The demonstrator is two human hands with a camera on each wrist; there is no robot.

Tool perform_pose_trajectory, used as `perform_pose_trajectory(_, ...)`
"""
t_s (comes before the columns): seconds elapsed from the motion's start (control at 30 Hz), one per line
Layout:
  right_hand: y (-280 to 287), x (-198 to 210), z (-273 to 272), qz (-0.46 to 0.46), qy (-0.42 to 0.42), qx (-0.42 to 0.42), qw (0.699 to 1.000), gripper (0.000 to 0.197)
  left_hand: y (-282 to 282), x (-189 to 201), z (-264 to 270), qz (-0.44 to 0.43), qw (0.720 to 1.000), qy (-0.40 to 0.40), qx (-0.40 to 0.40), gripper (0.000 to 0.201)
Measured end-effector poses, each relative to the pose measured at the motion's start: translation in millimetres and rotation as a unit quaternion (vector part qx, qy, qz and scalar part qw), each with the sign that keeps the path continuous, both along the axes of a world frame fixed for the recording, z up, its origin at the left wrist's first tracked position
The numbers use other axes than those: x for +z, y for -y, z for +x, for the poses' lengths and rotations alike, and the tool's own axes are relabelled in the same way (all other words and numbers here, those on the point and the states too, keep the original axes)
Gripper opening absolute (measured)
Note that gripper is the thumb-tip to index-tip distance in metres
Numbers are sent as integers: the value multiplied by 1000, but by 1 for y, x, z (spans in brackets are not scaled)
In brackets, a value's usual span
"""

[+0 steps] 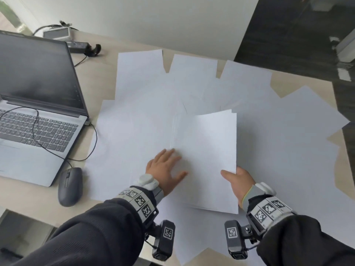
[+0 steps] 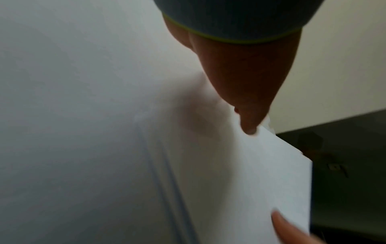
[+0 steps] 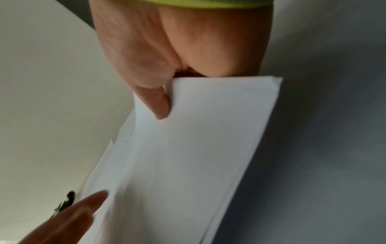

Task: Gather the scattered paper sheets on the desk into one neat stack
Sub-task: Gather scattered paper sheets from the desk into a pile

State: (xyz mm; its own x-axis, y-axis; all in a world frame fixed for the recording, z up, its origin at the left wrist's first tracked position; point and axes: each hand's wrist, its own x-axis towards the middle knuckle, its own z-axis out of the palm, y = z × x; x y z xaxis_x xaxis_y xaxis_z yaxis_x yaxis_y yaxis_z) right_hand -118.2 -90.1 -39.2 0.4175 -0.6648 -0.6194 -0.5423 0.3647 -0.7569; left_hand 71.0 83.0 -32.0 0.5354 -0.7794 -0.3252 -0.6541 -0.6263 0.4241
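Several white paper sheets (image 1: 146, 89) lie fanned over the beige desk (image 1: 92, 60). My right hand (image 1: 238, 179) pinches the near right corner of a gathered stack (image 1: 207, 150), thumb on top, and holds it slightly raised over the loose sheets. In the right wrist view my thumb (image 3: 160, 105) presses on the stack (image 3: 188, 156). My left hand (image 1: 169, 166) lies flat with straight fingers against the stack's left side; the fingertips are hidden at its edge. The left wrist view shows my left hand (image 2: 246, 92) resting on paper (image 2: 240, 181).
An open laptop (image 1: 38, 93) stands at the left with a thin cable across its keyboard. A dark mouse (image 1: 70, 186) lies beside the papers' near left corner. A power adapter (image 1: 76, 46) sits at the back. The desk's right edge drops to dark floor (image 1: 307, 45).
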Motion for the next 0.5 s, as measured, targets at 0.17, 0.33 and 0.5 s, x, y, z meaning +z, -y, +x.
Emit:
perform_pose_trajectory(0.17, 26, 10, -16, -26, -14, -53, 998, 19, 31, 4, 39, 55, 991, 41, 117, 77)
perform_pose_trajectory(0.33, 48, 13, -40, -56, -28, -119, 991, 19, 64, 4, 60, 130, 971, 23, 197, 114)
perform_pose_trajectory(0.5, 56, 10, -51, -54, -39, -140, 988, 16, 70, -9, 62, 168, 968, 12, 185, 129)
